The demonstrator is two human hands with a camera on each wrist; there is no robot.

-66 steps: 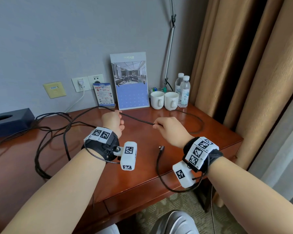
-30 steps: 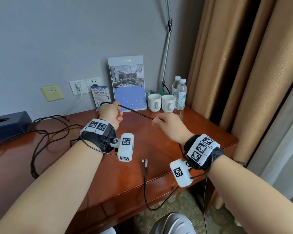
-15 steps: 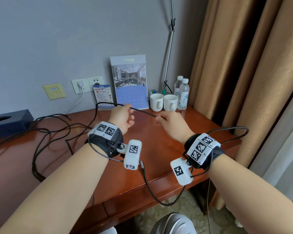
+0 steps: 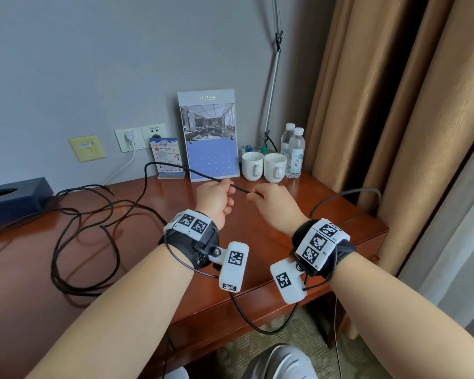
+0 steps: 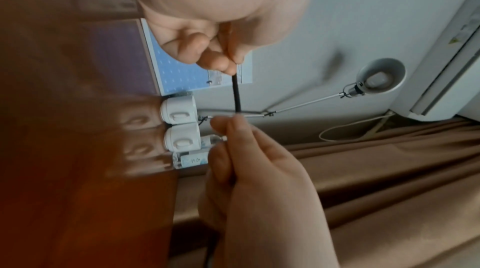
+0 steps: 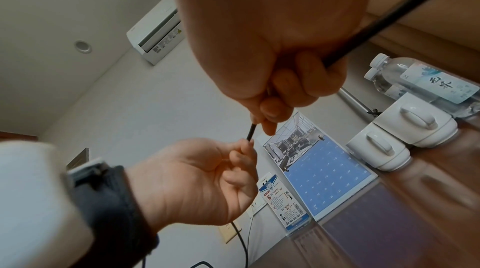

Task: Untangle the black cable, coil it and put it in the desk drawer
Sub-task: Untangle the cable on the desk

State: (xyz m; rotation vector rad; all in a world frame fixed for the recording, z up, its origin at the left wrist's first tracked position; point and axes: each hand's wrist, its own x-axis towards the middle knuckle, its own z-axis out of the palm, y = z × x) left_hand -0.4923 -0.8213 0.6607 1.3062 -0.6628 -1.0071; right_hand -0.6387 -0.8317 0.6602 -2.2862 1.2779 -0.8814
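Near the centre of the head view both hands are raised above the reddish wooden bench (image 4: 137, 272), close together, each pinching the black cable (image 4: 238, 189). The left hand (image 4: 214, 199) grips it between thumb and curled fingers, and the right hand (image 4: 275, 205) does the same just to its right, so only a short straight stretch of cable shows between them. In the left wrist view that stretch (image 5: 237, 96) runs from the left hand's fingertips (image 5: 215, 63) at the top of the frame down to the right hand's fingers (image 5: 233, 128); in the right wrist view the cable (image 6: 250, 132) drops out of the right hand (image 6: 293, 87) into the left hand (image 6: 197, 180) at lower centre. From the left hand the cable arcs to the left of the head frame and falls into loose, tangled loops on the bench at middle left — from the right hand another length curves out over the bench's right edge, and one loop hangs below the front edge at lower centre. Along the wall behind stand a desk calendar (image 4: 208, 138), a small leaflet stand (image 4: 167, 157), two white mugs (image 4: 264, 166) and two water bottles (image 4: 293, 151). A dark tissue box (image 4: 14, 195) sits at the left edge.
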